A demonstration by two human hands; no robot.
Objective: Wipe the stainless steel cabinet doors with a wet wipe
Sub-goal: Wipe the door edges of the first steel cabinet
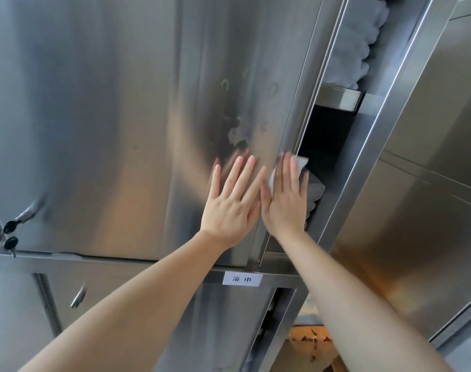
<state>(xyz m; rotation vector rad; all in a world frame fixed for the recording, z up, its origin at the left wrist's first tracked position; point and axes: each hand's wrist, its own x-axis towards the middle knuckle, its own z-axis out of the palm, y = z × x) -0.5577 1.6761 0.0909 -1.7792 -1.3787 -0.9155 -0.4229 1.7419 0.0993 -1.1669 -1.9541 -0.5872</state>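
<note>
A tall stainless steel cabinet door point(137, 124) fills the head view, with smudges and wet marks near its right edge. My left hand point(230, 202) lies flat on the door, fingers straight and spread. My right hand point(286, 200) presses a white wet wipe point(301, 162) flat against the door's right edge, fingers straight; most of the wipe is hidden under the hand. The door stands slightly ajar, leaving a dark gap to its right.
Stacked white towels point(358, 41) sit on a shelf inside the open cabinet. A small white label point(242, 279) is fixed on the rail below. Lock keys point(11, 234) and a handle point(78, 296) are at the lower left. More steel panels point(422, 183) stand to the right.
</note>
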